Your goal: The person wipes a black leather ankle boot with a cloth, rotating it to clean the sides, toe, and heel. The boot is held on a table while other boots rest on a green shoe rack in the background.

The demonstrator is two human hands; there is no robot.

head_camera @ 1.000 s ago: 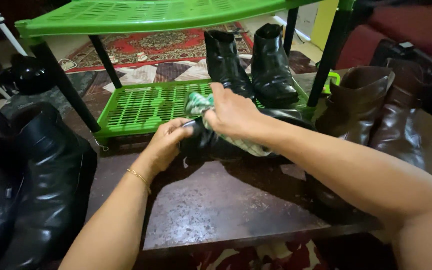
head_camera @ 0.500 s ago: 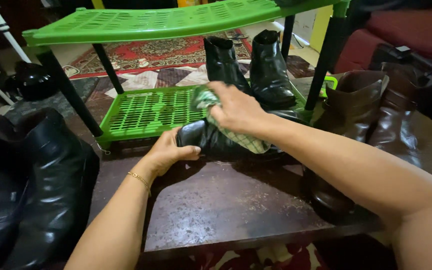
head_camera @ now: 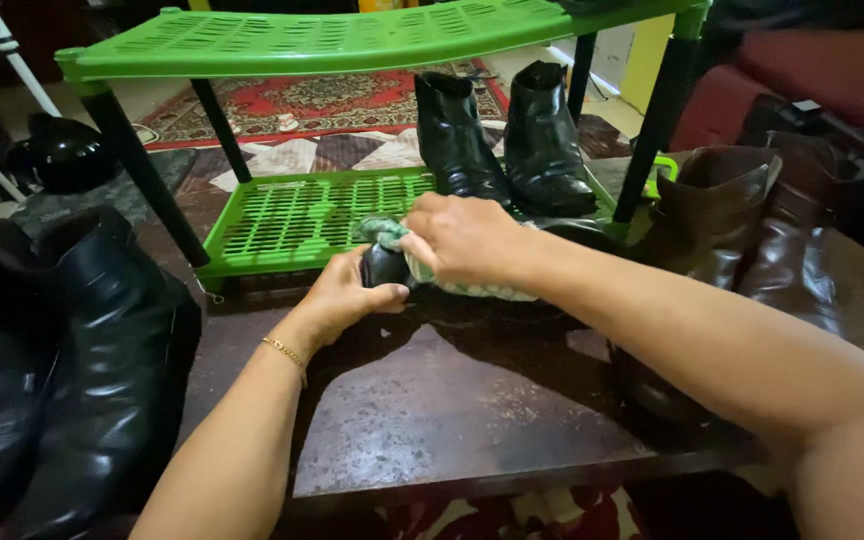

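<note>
Green plastic rack (head_camera: pixel 302 215) — two slatted shelves on black posts, standing at the far edge of the tabletop (head_camera: pixel 472 410); lower shelf mostly bare on the left.

Tabletop — dark, scuffed, dull sheen in the middle.

Black boots, large, left (head_camera: pixel 82 370) — slumped at the near left edge, untouched.

Brown boots, right (head_camera: pixel 752 230) — upright, shafts creased, well apart from the hands.

Black ankle boots, pair (head_camera: pixel 502 140) — upright on the lower shelf, right half, side by side.

Black shoe (head_camera: pixel 387 265) — the item in hand; lying low at the front edge of the rack, just above the tabletop, largely hidden under both hands. Toe or heel end showing — cannot tell which.

Right hand (head_camera: pixel 462 240) — over the shoe from above, fingers closed on a cloth (head_camera: pixel 472 288) and pressing it against the leather.

Left hand (head_camera: pixel 347 295) — beneath and to the left, fingers curled round the shoe's end, steadying it. Thin gold bracelet (head_camera: pixel 282 350) at the wrist.

Cloth — pale green, patterned, bunched; a fold out past the knuckles, another trailing right along the shoe.

Step judged in hand: wiping the shoe's upper with the cloth, shoe braced by the other hand. Next move likely calls for steady pressure along the leather, a firm brace on the left, and turning the shoe to reach the covered side.
</note>
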